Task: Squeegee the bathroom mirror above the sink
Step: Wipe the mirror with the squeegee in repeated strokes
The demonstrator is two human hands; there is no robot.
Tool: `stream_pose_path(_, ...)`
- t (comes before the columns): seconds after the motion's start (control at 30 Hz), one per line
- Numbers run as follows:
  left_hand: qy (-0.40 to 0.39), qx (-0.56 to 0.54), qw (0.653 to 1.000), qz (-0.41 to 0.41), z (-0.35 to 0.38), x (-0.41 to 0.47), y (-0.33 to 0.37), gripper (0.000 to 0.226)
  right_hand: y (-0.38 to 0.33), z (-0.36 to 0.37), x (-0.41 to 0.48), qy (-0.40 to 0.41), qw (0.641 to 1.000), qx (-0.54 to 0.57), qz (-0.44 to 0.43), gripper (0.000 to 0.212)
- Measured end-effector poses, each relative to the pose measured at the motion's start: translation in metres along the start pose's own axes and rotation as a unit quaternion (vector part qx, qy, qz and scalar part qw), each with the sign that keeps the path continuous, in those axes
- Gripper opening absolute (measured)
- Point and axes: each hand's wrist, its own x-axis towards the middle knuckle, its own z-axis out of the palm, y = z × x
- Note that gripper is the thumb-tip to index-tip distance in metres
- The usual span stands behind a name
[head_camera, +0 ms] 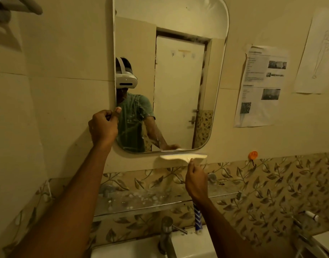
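The rounded mirror point(178, 75) hangs on the tiled wall above the sink point(133, 247). My right hand point(196, 180) grips the handle of a white squeegee point(182, 156), whose blade lies level just under the mirror's bottom edge, right of centre. My left hand point(104, 125) is closed on the mirror's left edge near its lower corner, thumb resting on the glass. The lower left of the glass shows wet streaks. The squeegee's handle is mostly hidden in my fist.
A glass shelf point(141, 202) with white spots runs below the mirror. A chrome tap point(167, 233) stands at the sink, with a blue and white toothbrush point(197, 217) beside it. An orange hook point(253, 155) and taped papers point(260, 86) are on the right wall.
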Motion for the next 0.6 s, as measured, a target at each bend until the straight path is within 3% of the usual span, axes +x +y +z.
stream_pose_path(0.2,-0.005,-0.011,1.000,-0.028,-0.005,0.001,0.003,0.040,0.002,-0.001,-0.012,0.014,0.999,0.029,0.007,0.051)
stream_pose_path(0.33,-0.063,-0.034,0.996,-0.062,-0.015,0.005,0.014,0.031,-0.025,-0.005,0.001,0.044,0.998,0.040,-0.026,0.054)
stream_pose_path(0.43,-0.098,-0.025,0.991,-0.090,-0.022,0.014,0.027,0.038,-0.054,-0.011,0.015,0.055,0.994,0.070,-0.059,0.049)
stream_pose_path(0.6,-0.038,0.089,0.995,0.000,-0.034,0.032,0.060,0.045,-0.109,-0.027,0.041,0.064,0.983,0.114,-0.130,0.044)
